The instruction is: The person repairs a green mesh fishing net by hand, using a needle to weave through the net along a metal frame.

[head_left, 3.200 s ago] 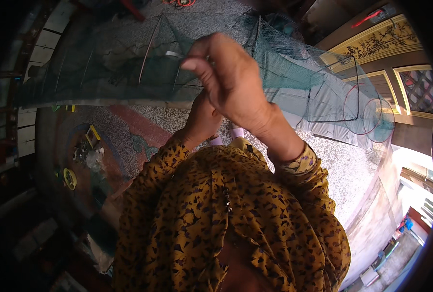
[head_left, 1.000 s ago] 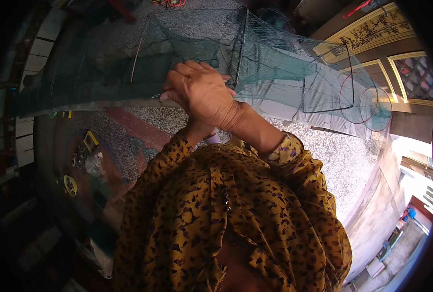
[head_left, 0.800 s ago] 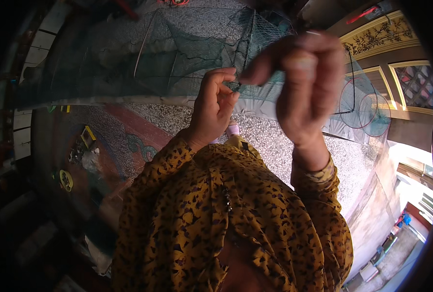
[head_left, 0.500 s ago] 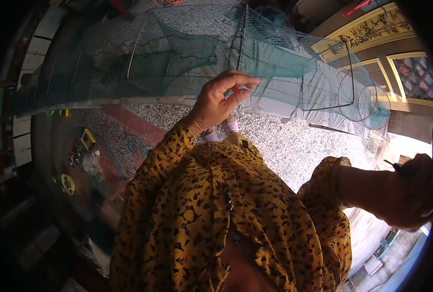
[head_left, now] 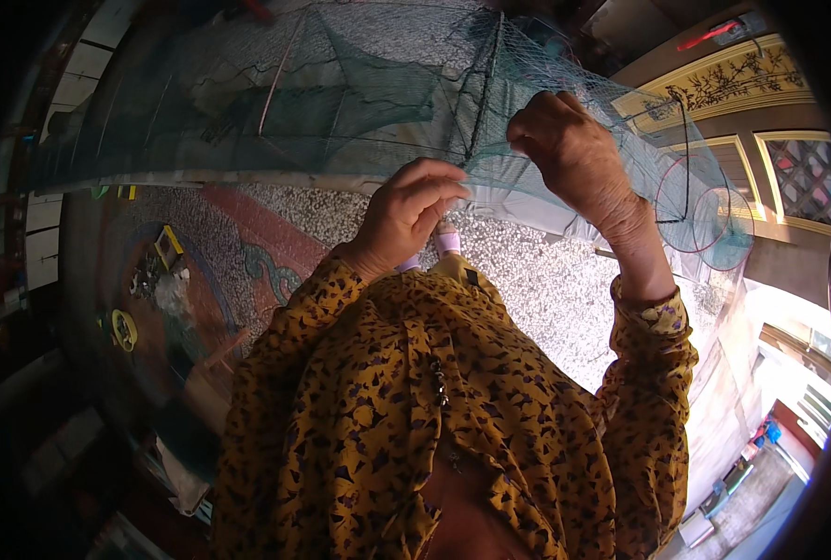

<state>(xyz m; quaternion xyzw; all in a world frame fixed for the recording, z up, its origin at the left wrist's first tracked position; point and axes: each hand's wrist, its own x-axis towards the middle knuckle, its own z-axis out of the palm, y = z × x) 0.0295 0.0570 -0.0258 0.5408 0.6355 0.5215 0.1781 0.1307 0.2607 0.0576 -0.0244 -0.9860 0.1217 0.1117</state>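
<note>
Below, green netting, speckled floor.

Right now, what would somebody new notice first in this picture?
A long green mesh net stretched across the upper part would probably catch the eye first. Next come the left hand and right hand, raised at its near side, and the dark-spotted mustard shirt filling the lower middle.

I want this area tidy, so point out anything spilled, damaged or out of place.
I see no plain spill or damage; the green mesh net is too fine to check for small tears. Only a crumpled, pale translucent heap beside a yellow-edged rectangular object at left looks untidy, like loose clutter.
</note>
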